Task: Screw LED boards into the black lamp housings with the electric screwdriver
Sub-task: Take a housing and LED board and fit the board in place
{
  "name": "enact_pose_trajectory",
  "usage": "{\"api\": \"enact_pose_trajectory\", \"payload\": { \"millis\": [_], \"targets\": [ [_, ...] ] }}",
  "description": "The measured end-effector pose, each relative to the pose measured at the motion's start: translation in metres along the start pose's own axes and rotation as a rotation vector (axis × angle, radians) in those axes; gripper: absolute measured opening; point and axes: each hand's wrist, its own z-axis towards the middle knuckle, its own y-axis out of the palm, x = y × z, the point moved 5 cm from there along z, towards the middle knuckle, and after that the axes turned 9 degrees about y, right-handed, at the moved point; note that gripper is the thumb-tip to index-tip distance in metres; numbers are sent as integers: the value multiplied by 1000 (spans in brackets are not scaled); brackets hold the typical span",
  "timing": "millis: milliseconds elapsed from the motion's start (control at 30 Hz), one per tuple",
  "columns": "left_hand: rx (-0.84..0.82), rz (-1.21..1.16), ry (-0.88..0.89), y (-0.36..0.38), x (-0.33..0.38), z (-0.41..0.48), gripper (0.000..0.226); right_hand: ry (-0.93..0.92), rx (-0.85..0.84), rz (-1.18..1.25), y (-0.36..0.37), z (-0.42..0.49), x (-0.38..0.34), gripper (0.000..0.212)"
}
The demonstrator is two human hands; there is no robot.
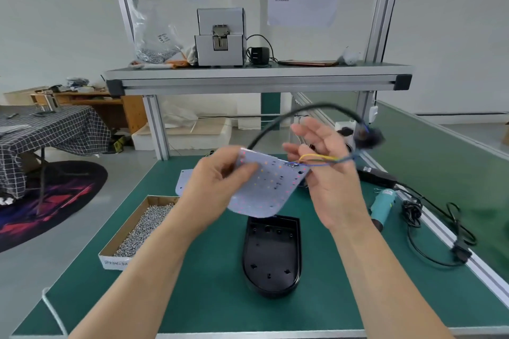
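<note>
The left hand is closed in a pinch on the left edge of the white LED board, thumb on the face and fingers tucked behind, holding it up in the air. The right hand stands just beside the board's right corner with its upper fingers loosely straight and spread. The yellow and blue wires run across its palm, but blur hides whether any finger nips them. The board tilts face up, its rounded end toward the person and its wired corner at the right hand, long axis running away from the person. A black cable arches over the right hand's fingertips. Directly beneath both hands lies the black lamp housing on the green mat, open side up, lengthwise away from the person, rounded end nearest. A box of screws sits below the left wrist, and a teal corded tool lies right of the right hand.
</note>
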Motion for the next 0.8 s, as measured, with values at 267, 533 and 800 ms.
{"api": "enact_pose_trajectory", "payload": {
  "millis": [267,533,800],
  "targets": [
    [200,-636,-26,0,23,31,14,414,-64,-596,-9,-21,101,42],
    [368,-961,-143,-14,20,34,28,358,52,-1162,-19,-6,99,20],
    [519,-982,-464,-34,-32,12,27,315,120,-1162,-46,-9,78,44]
  ]
}}
